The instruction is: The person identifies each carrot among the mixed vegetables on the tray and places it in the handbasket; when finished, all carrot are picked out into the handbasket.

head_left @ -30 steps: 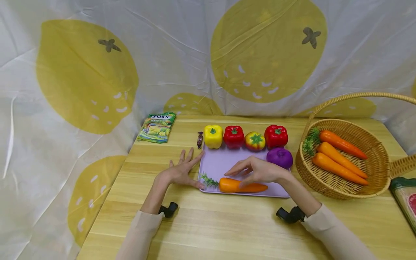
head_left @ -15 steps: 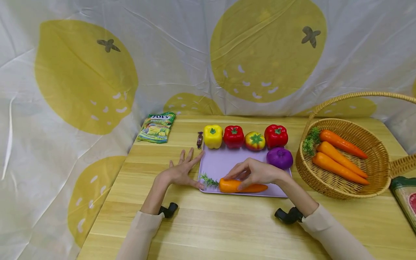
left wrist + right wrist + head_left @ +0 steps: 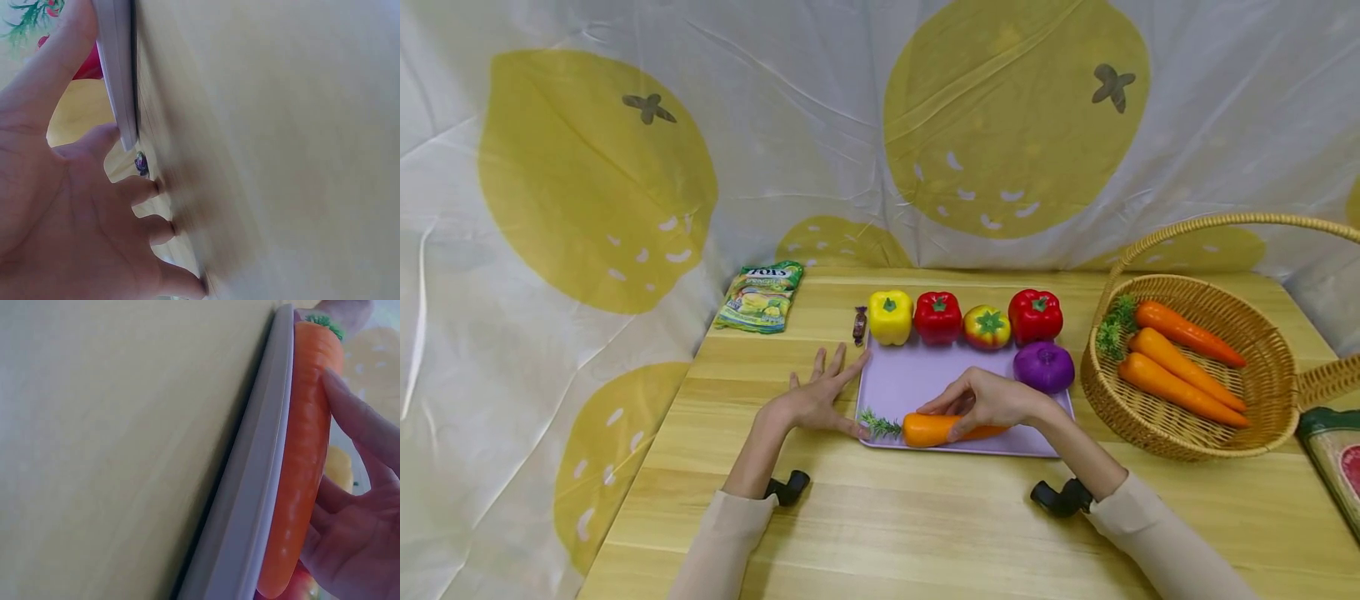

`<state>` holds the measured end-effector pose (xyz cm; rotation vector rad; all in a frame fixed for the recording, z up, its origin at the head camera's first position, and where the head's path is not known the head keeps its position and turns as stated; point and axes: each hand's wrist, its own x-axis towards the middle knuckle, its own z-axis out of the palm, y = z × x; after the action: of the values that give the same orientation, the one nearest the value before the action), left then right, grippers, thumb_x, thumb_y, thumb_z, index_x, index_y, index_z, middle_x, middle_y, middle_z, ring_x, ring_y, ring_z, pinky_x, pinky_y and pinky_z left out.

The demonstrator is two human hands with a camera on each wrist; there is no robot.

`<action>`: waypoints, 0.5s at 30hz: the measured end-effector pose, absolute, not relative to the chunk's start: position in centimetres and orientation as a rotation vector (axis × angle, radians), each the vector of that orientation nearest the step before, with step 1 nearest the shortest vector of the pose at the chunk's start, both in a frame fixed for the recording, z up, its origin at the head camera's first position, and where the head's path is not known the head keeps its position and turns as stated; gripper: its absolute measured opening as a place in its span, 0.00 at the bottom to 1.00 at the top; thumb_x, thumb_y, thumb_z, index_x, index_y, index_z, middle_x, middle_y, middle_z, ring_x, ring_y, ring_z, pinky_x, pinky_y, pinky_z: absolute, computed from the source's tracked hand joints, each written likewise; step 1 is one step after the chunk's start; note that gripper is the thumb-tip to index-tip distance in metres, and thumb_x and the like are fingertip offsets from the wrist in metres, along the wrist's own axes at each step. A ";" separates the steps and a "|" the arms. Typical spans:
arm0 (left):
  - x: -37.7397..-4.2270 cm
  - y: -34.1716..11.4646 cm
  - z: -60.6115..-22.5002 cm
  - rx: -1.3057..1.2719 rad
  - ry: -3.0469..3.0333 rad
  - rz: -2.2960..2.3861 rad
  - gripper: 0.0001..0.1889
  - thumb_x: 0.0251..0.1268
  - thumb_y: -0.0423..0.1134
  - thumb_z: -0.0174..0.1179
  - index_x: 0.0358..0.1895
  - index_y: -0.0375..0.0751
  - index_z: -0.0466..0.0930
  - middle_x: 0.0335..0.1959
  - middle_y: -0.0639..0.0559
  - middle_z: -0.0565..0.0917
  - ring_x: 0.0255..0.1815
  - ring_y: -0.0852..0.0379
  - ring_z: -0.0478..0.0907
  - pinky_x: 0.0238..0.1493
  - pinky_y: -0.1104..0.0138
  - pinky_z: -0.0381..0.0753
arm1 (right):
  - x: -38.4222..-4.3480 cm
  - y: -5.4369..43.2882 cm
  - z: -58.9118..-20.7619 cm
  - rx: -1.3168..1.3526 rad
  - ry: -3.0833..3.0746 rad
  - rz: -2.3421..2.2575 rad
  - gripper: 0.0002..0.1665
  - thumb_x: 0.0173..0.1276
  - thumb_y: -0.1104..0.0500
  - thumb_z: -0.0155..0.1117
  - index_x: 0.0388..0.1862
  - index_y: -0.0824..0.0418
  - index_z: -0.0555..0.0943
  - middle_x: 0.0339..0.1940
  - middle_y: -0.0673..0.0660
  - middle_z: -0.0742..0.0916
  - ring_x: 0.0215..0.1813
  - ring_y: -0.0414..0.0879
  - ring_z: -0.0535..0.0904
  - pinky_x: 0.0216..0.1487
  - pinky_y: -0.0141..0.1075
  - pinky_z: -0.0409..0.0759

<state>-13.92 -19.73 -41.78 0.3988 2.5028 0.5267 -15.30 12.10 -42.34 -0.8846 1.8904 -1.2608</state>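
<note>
An orange carrot (image 3: 928, 429) with a green leafy top lies along the near edge of a lilac tray (image 3: 895, 375). My right hand (image 3: 1000, 400) grips it from above, thumb on the near side and fingers on the far side; the right wrist view shows the thumb against the carrot (image 3: 306, 444). At the tray's left edge my left hand (image 3: 816, 404) rests with fingers spread, its thumb by the leafy top. In the left wrist view, the thumb and index finger touch the tray rim (image 3: 115, 69), while the other fingertips meet the table.
Along the tray's back sit a yellow pepper (image 3: 891, 317), two red peppers (image 3: 937, 317) and a red-yellow tomato (image 3: 987, 327). A purple onion (image 3: 1044, 367) lies at right. Carrots fill part of a handled wicker basket (image 3: 1187, 450). A wrapped candy (image 3: 860, 325) and green packet (image 3: 762, 297) lie left.
My right hand has come down from hovering over the carrot, and its fingers have closed round it. The carrot has shifted very slightly left. The left hand stays in place.
</note>
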 end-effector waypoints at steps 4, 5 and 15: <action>-13.9 -19.7 -41.8 0.396 2.500 0.524 0.64 0.54 0.62 0.76 0.86 0.62 0.36 0.86 0.41 0.25 0.84 0.32 0.18 0.70 0.19 0.28 | -15.2 12.2 -42.3 -0.878 1.885 -1.262 0.26 0.63 0.69 0.75 0.61 0.67 0.84 0.58 0.65 0.89 0.54 0.53 0.88 0.57 0.35 0.87; -13.9 -19.7 -41.9 0.396 2.500 0.525 0.64 0.54 0.61 0.76 0.86 0.62 0.36 0.86 0.41 0.25 0.84 0.32 0.18 0.70 0.19 0.28 | -15.2 12.2 -42.3 -0.878 1.884 -1.262 0.26 0.63 0.69 0.75 0.61 0.67 0.84 0.58 0.65 0.89 0.55 0.53 0.88 0.57 0.34 0.87; -14.0 -19.9 -42.1 0.403 2.508 0.543 0.65 0.52 0.65 0.75 0.86 0.61 0.36 0.86 0.40 0.25 0.84 0.30 0.19 0.69 0.18 0.29 | -14.8 13.2 -41.8 -0.913 2.013 -1.196 0.25 0.63 0.65 0.77 0.60 0.60 0.87 0.55 0.58 0.91 0.54 0.47 0.86 0.58 0.37 0.86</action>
<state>-14.03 -19.90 -42.06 0.4031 2.5080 0.5427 -14.83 13.20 -41.82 -0.9130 2.0135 -1.1961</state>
